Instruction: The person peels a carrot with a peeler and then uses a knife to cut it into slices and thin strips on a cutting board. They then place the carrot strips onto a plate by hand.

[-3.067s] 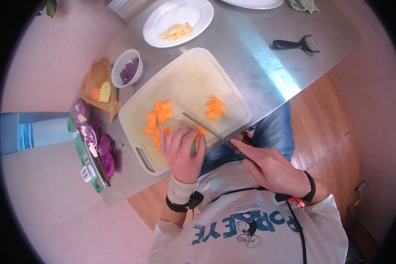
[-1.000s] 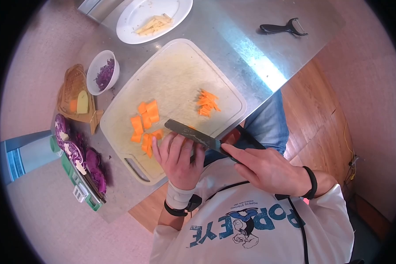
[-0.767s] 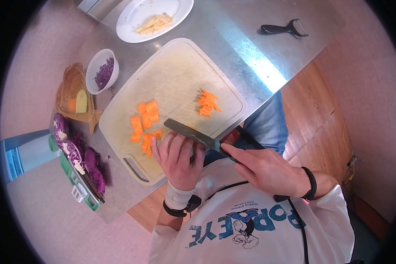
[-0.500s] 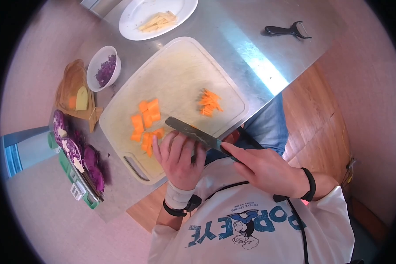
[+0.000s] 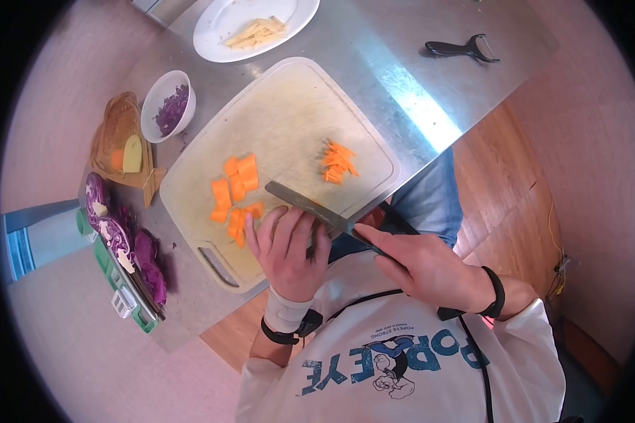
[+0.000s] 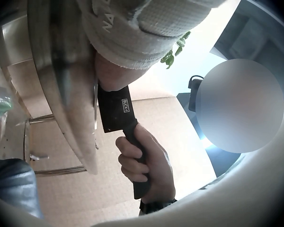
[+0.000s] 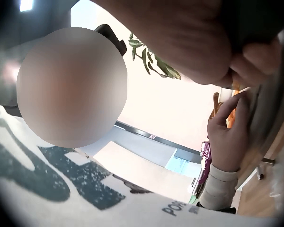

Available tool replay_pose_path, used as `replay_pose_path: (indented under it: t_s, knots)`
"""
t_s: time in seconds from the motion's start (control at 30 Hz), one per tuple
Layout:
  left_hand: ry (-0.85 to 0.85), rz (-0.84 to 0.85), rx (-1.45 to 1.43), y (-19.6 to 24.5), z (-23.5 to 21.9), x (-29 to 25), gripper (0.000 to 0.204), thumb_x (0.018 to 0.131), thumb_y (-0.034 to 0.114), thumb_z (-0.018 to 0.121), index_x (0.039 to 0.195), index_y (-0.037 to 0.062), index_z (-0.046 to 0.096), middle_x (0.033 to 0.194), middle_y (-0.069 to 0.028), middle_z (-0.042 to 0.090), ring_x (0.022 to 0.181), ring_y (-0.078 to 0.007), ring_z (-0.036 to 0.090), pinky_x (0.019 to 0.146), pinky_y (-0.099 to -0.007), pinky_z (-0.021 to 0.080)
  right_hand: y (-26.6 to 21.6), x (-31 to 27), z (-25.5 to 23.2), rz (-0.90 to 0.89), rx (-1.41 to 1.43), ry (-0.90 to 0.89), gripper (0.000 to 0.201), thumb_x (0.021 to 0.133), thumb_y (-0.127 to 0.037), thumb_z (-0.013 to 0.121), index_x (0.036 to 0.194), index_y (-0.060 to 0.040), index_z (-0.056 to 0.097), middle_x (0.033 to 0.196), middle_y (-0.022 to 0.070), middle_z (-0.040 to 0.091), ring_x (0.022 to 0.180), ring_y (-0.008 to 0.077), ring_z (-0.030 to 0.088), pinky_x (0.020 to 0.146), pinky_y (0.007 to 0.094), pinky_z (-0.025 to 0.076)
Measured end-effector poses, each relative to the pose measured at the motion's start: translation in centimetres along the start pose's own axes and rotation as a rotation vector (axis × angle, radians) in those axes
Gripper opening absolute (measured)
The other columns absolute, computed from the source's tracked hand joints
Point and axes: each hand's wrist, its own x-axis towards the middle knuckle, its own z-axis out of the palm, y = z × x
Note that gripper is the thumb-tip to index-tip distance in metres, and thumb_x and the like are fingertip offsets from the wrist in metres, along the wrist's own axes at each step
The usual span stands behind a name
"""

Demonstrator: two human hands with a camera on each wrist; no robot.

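Observation:
In the head view, my right hand grips the handle of a dark kitchen knife, whose blade stands over the near side of the cutting board. My left hand bends its fingertips against the blade, holding a carrot piece mostly hidden beneath them. Orange carrot chunks lie beyond the left fingers, and a small heap of carrot strips sits right of the blade. From the left wrist view, the right fingers wrap round the black knife handle.
A plate with pale strips and a bowl of shredded purple cabbage stand behind the board. At left are a wicker basket, cut cabbage and a green slicer. A black peeler lies at back right.
Half a second ago the blade's broad side showed; now it is tipped more upright and looks narrower. My left hand keeps its place. The whole view has shifted since the oldest frame.

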Motion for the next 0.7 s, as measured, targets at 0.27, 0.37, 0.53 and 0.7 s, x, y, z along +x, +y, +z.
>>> replay_pose_path:
  t_s: [0.27,0.37,0.53,0.7]
  knots:
    - [-0.004,0.019,0.016,-0.27,0.08,-0.31,0.024,0.083,0.014,0.080,0.106,0.0084,0.075,0.121,-0.0020,0.068,0.123,-0.0280,0.061,0.122,-0.0620,0.027,-0.64,-0.48,-0.46,0.036,-0.076,-0.069,0.050,0.102,-0.014,0.065,0.149,-0.0037,0.055,0.075,0.0122,0.065,0.065,0.0313,0.067,0.059,0.0419,0.054]
    - [0.000,0.009,0.007,-0.13,0.00,-0.26,0.025,0.080,0.009,0.080,0.105,0.0078,0.075,0.122,-0.0042,0.070,0.123,-0.0305,0.061,0.122,-0.0619,0.029,-0.61,-0.49,-0.48,0.032,-0.073,-0.072,0.050,0.102,-0.014,0.064,0.150,-0.0034,0.055,0.075,0.0125,0.065,0.065,0.0317,0.067,0.060,0.0421,0.054]
    - [0.002,0.011,0.011,-0.25,0.08,-0.32,0.024,0.081,0.011,0.080,0.105,0.0081,0.075,0.121,-0.0030,0.069,0.123,-0.0293,0.061,0.122,-0.0618,0.028,-0.69,-0.44,-0.56,0.034,-0.067,-0.076,0.050,0.102,-0.015,0.064,0.150,-0.0033,0.055,0.075,0.0128,0.065,0.066,0.0320,0.068,0.060,0.0423,0.054]
    - [0.010,0.018,0.019,-0.40,0.21,-0.31,0.024,0.082,0.013,0.080,0.105,0.0085,0.075,0.120,-0.0022,0.068,0.122,-0.0280,0.061,0.122,-0.0617,0.028,-0.94,-0.37,-0.58,0.060,-0.069,-0.093,0.050,0.103,-0.015,0.064,0.150,-0.0038,0.054,0.076,0.0129,0.065,0.066,0.0325,0.068,0.060,0.0432,0.053]
